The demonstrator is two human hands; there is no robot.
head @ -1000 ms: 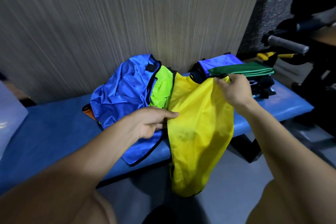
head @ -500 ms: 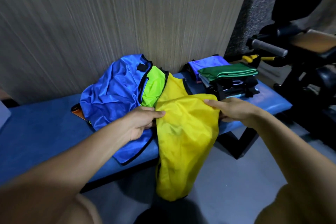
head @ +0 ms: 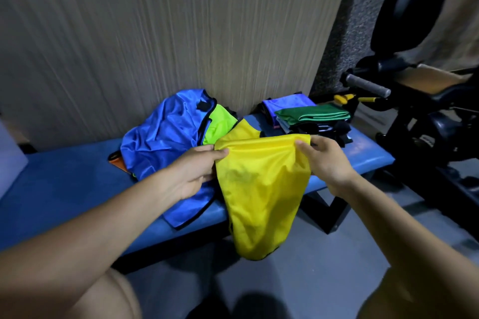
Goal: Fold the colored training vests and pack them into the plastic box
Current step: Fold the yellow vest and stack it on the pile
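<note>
The left hand (head: 199, 171) is pinching the near-left corner of the yellow vest (head: 261, 194) along its folded top edge, thumb above and fingers curled under the cloth. The right hand (head: 324, 160) is pinching the opposite corner the same way, so the vest is stretching between them as a doubled panel and hanging down past the front edge of the surface (head: 64, 197) toward the floor.

To fold this well, both hands are probably best kept level and pulled gently apart, so the top edge is lying straight before the next fold is made. The fabric looks thin and slippery, so a loose pinch is likely letting the layers slide out of line. The hanging end is bunching into a rounded point; a shake, or laying the vest flat on the surface, would likely square it.

Just left of the yellow vest, the blue vest (head: 166, 137) is lying crumpled, with a lime vest (head: 220, 124) tucked between the two. Behind the yellow vest and to its right, a stack of folded vests, with a green vest (head: 313, 114) on top, is waiting. A pale translucent shape at the far left edge may be the plastic box, but I cannot tell.
</note>
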